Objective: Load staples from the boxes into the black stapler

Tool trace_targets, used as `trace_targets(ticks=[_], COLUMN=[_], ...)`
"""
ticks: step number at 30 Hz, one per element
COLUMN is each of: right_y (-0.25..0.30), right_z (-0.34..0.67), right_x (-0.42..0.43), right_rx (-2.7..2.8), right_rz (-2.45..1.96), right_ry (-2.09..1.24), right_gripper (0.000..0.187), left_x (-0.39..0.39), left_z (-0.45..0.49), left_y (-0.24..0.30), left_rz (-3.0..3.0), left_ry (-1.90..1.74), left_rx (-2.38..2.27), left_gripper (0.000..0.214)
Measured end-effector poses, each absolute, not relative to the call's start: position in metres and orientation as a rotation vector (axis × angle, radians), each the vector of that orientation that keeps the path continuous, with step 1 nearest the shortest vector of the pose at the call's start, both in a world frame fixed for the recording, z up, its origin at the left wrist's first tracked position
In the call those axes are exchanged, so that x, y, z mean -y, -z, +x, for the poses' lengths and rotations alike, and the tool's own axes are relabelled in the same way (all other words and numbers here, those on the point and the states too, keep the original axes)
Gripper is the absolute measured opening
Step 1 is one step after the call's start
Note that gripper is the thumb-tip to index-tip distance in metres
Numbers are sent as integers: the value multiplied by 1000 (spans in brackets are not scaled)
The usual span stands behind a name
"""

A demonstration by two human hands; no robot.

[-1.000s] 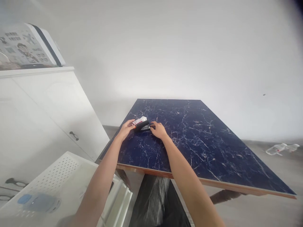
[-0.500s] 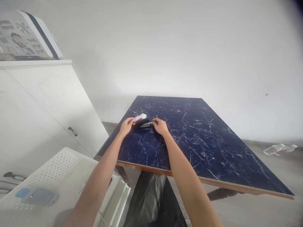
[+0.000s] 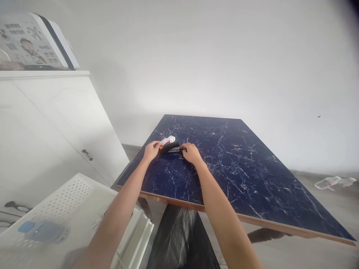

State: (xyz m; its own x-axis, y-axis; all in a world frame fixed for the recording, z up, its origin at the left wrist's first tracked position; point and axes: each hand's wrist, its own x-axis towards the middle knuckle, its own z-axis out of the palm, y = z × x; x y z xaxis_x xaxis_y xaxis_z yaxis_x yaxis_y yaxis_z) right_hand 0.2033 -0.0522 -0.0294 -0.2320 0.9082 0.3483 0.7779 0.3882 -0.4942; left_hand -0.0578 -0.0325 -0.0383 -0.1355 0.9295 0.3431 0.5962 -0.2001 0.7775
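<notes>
On the left part of the blue marbled table [image 3: 224,168], a black stapler [image 3: 170,147] with an orange end lies between my hands. Its upper and lower parts look spread apart, with a pale strip in between. My left hand [image 3: 152,150], fingers closed, is at the orange end. My right hand [image 3: 191,152] has its fingers curled around the opposite end, and they hide part of it. Just behind the stapler lies a small white and red box [image 3: 168,140], close to my left fingertips.
At the left stands a white cabinet [image 3: 56,112] with a printed case [image 3: 33,41] on top. A white perforated surface [image 3: 73,194] at lower left bears a bottle with a blue cap [image 3: 45,231]. Clear plastic bottles [image 3: 328,182] lie on the floor at right.
The view has shifted slightly, moving the whole scene a little to the right. My right fingers now cover the silvery piece that showed beside them. Both hands stay around the stapler.
</notes>
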Motion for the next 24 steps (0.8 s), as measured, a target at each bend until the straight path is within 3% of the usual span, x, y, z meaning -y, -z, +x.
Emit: trace_targets(ticks=[13,24], right_y=[29,28], right_z=[205,207], right_x=[48,48], right_rx=[1915,1827], right_rz=[-1467,-1428], right_ry=[-289,-285], right_gripper=[34,33], left_x=[26,31], left_z=[-62,-71], left_y=[46,37], left_rz=[1708,1710], left_ry=[-1255,-1263], left_rx=[-1691,-1807], left_gripper=[34,18])
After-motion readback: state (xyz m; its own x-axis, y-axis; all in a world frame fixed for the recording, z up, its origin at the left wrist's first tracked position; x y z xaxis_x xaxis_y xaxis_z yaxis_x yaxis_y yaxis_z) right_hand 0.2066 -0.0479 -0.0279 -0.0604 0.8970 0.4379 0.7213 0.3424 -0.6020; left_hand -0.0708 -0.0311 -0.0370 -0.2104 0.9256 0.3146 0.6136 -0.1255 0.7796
